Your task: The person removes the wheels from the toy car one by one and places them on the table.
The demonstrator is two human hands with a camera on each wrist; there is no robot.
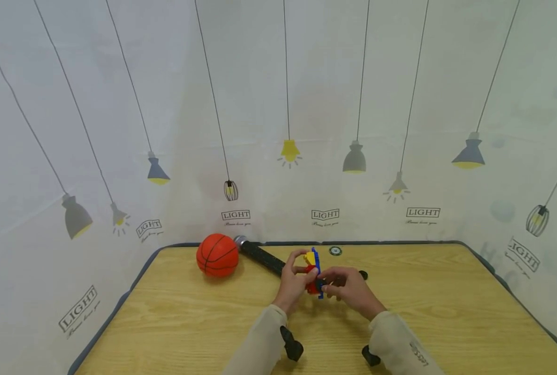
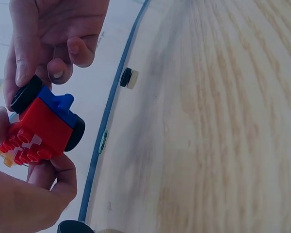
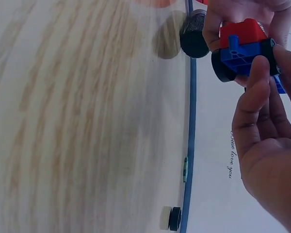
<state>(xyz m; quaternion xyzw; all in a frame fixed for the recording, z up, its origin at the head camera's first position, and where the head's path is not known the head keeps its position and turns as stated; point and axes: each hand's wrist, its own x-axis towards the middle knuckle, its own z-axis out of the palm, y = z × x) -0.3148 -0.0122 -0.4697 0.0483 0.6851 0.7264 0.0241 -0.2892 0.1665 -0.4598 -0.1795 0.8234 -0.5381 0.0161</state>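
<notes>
A toy car of building blocks (image 1: 312, 288), with red and yellow blocks on a blue base and black wheels, is held above the table. My left hand (image 1: 291, 285) grips it by the red blocks, fingers on one side and thumb on the other. In the left wrist view, my right hand (image 2: 58, 36) pinches a black wheel (image 2: 26, 94) at one side of the blue base. Another wheel (image 2: 76, 133) sits on the opposite side. From the right wrist view, the blue underside (image 3: 242, 57) faces the camera, partly covered by right-hand fingers (image 3: 259, 80).
A loose black wheel (image 1: 363, 274) lies on the wooden table (image 1: 189, 323) beyond the right hand. An orange basketball (image 1: 217, 255) and a black microphone (image 1: 261, 258) are at the left. Near the back edge lies a round green-and-white chip (image 1: 335, 251).
</notes>
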